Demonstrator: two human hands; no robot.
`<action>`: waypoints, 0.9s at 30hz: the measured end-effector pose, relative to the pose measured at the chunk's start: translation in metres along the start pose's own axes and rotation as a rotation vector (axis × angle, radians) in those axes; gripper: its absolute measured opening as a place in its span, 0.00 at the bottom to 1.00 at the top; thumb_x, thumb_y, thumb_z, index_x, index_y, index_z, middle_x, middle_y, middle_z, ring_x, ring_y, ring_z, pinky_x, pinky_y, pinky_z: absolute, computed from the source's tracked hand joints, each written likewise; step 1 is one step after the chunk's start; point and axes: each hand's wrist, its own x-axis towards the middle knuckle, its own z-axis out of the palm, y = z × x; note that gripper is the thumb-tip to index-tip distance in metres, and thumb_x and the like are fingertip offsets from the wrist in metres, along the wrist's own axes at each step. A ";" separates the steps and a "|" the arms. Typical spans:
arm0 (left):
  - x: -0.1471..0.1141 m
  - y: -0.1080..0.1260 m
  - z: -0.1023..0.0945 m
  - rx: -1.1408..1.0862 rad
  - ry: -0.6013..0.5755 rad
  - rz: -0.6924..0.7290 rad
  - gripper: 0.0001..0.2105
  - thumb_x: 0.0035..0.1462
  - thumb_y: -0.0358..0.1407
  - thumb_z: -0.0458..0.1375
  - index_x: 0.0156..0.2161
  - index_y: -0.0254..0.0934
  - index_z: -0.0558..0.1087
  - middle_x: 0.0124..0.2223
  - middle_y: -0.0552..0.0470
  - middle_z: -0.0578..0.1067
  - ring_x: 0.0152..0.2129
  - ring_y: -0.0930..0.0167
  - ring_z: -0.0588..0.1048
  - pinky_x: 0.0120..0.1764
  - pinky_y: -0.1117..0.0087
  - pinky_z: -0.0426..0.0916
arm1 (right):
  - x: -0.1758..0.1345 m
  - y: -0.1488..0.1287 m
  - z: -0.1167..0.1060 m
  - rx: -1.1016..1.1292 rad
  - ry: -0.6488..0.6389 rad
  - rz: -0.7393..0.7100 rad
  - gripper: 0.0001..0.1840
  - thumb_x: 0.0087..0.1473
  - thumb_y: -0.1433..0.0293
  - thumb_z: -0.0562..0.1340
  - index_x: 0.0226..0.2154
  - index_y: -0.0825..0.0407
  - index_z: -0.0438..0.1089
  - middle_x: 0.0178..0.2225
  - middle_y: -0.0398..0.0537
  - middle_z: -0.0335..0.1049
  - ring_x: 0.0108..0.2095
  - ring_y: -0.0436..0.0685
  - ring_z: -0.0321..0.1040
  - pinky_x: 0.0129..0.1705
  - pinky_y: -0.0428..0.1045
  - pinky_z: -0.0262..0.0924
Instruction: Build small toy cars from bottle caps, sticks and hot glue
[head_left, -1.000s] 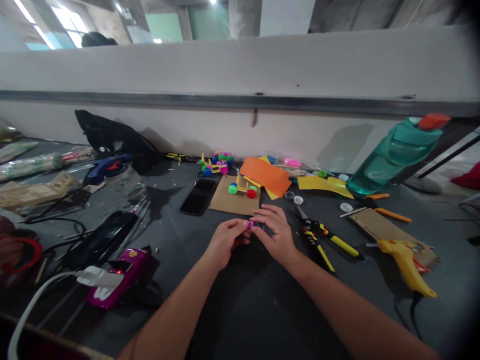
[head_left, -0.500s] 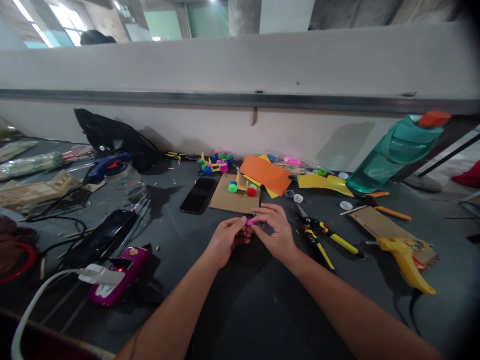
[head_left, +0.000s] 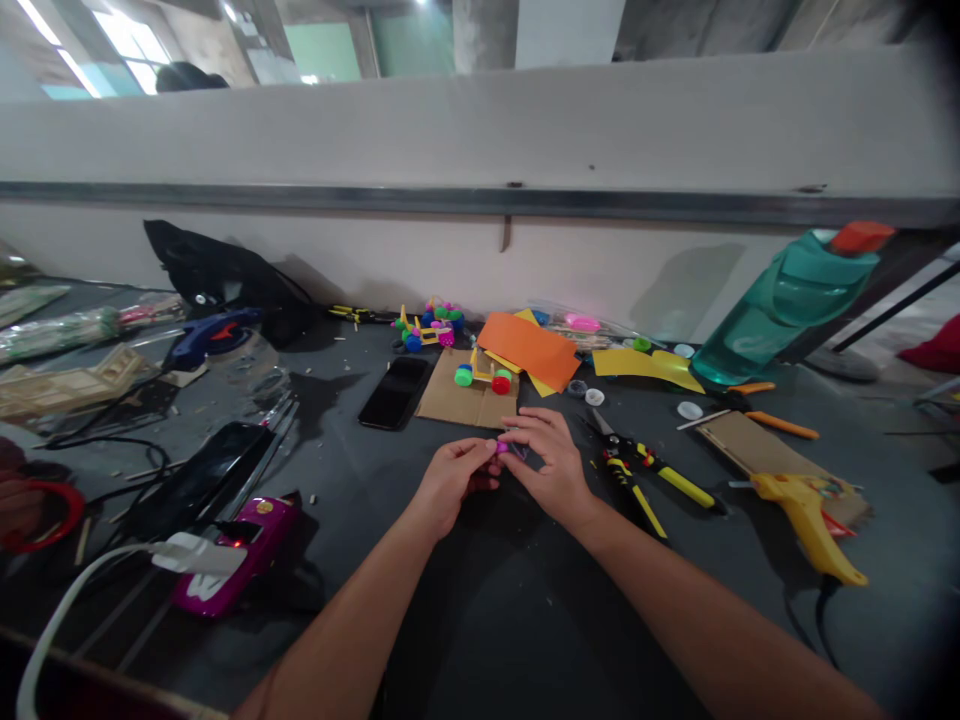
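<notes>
Over the middle of the table, well apart from its back edge, a small, bright magenta piece sits between two hands. Thumb and fingertips of the left hand pinch it from one side; the right hand pinches it from the other, its remaining fingers slightly apart. Fingertips cover much of the piece, so its full shape cannot be told. Something thin and pale by the right fingers is too blurred to name.
</notes>
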 end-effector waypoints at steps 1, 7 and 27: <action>0.000 0.000 0.000 -0.001 -0.004 0.002 0.13 0.44 0.42 0.65 0.28 0.32 0.75 0.27 0.51 0.72 0.24 0.75 0.69 0.27 0.75 0.67 | 0.000 0.000 0.000 -0.001 -0.003 -0.002 0.07 0.50 0.67 0.63 0.35 0.46 0.72 0.41 0.46 0.73 0.49 0.59 0.62 0.51 0.60 0.58; 0.000 -0.001 -0.001 -0.005 0.006 0.004 0.13 0.43 0.42 0.65 0.28 0.32 0.75 0.27 0.51 0.72 0.24 0.75 0.69 0.27 0.74 0.67 | 0.001 0.000 0.000 -0.014 -0.023 -0.011 0.07 0.51 0.67 0.62 0.36 0.45 0.72 0.42 0.46 0.73 0.49 0.60 0.62 0.51 0.61 0.57; 0.001 -0.002 -0.001 0.011 -0.020 -0.001 0.12 0.44 0.40 0.65 0.31 0.31 0.76 0.28 0.50 0.73 0.25 0.75 0.69 0.28 0.74 0.68 | 0.001 0.001 0.001 -0.022 -0.017 -0.028 0.07 0.50 0.69 0.63 0.35 0.46 0.72 0.41 0.45 0.74 0.48 0.59 0.63 0.50 0.60 0.58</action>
